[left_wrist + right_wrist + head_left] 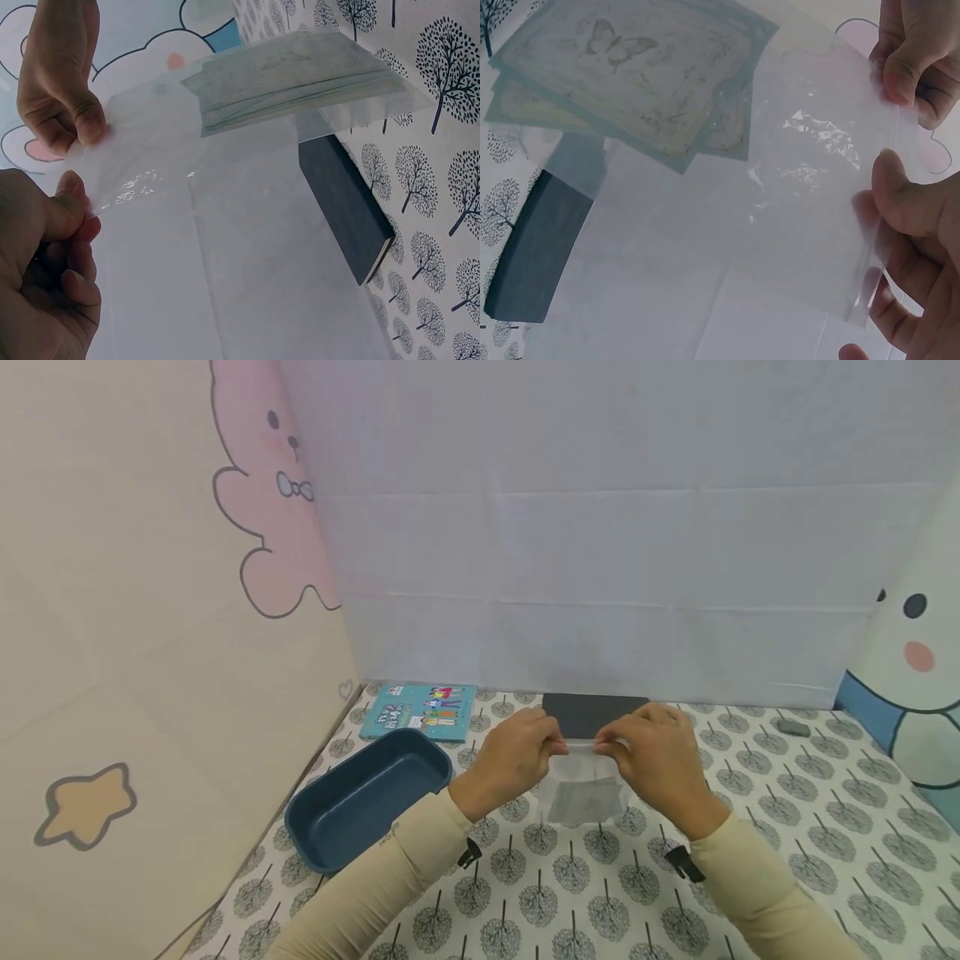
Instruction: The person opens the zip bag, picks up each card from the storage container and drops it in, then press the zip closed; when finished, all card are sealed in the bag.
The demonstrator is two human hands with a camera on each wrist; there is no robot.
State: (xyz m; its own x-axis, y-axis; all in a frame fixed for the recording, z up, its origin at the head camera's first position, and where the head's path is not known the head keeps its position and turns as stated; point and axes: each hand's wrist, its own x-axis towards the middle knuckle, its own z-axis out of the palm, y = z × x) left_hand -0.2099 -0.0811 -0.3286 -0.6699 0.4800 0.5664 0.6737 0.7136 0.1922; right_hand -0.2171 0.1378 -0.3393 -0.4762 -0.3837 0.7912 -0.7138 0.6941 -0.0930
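Observation:
A clear plastic bag (542, 806) hangs between my two hands, holding several flat cards (588, 802) with pale green borders. On the top card (615, 60) is a butterfly drawing, seen in the right wrist view. My left hand (517, 753) pinches the bag's upper edge between thumb and fingers. A short way along that same edge, my right hand (663, 764) pinches it too. From the left wrist, the cards (292, 79) lie at the end of the bag away from the fingers.
Behind the hands lies a dark-covered book (588, 714). A blue plastic basin (352, 793) stands to the left, with a light-blue illustrated book (420, 710) beyond it. A small dark object (792, 727) sits at the back right of the tree-patterned tablecloth (540, 902).

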